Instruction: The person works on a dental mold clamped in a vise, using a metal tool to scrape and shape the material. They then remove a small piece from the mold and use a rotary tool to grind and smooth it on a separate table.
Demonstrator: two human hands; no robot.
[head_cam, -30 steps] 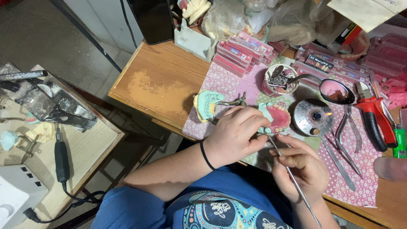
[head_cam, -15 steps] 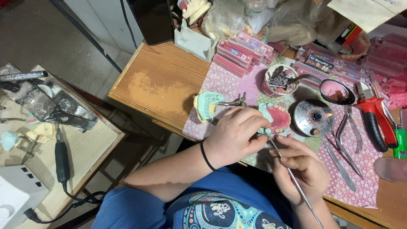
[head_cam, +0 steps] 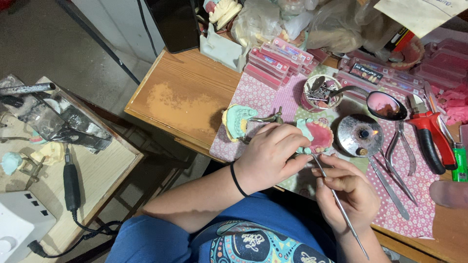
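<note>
- While the left hand point(head_cam: 270, 156) is curled shut around the near side of a denture model point(head_cam: 317, 136), the model sits just past its knuckles, pale green at the edge and pink with a row of teeth inside.
- The right hand point(head_cam: 348, 192) is closed in a pen grip on a thin metal tool point(head_cam: 336, 199); the tool's tip meets the near edge of the denture model, and its long handle runs back past the wrist toward the lower edge of the view.
- A black band point(head_cam: 237, 179) circles the left wrist.
- Both hands work over a patterned pink cloth point(head_cam: 258, 97) that covers part of a wooden table point(head_cam: 185, 92).
- Just left of the left hand lies a second green model point(head_cam: 236, 122) with a metal frame beside it.
- Just right of the denture model stands a small round metal burner point(head_cam: 360, 135) with a tiny flame at its centre.
- Beyond that lie a spoon point(head_cam: 386, 104) with pink wax in its bowl, a pair of steel pliers point(head_cam: 402, 151) and red-handled pliers point(head_cam: 431, 136).
- A small cup of metal tools point(head_cam: 321, 92) stands further back, near stacked pink trays point(head_cam: 278, 61).
- Well apart on the left, a separate side table point(head_cam: 97, 180) carries a black handpiece point(head_cam: 71, 181) with a cord.
</note>
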